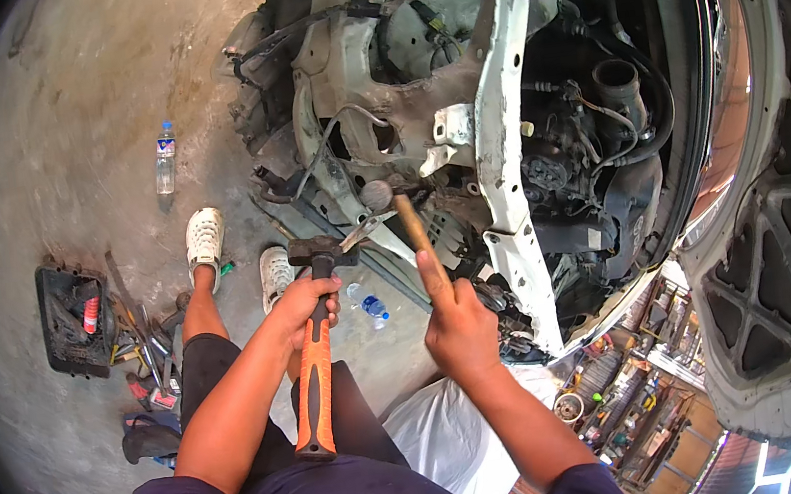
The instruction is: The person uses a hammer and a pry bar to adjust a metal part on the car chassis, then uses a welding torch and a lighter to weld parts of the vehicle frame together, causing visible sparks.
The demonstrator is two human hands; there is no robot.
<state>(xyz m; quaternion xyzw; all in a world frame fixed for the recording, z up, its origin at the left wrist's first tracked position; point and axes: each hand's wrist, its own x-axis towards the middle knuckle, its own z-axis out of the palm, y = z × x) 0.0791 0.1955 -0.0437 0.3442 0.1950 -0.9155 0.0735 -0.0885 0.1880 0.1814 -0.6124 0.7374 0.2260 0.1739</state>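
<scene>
Hand positions
My left hand [300, 308] grips the hammer [316, 375]; my right hand [462, 333] grips the wooden handle [419, 237].

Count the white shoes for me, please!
2: the left shoe is flat on the floor; the right shoe is near the hammer, its heel hidden behind the left hand.

A stained grey floor [91, 97] spreads left; cluttered shelving [622, 402] and bright lights [774, 477] lower right.

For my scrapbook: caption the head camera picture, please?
Left grip holds a hammer, right grip a brown rod, beside a stripped-down car front.
</scene>
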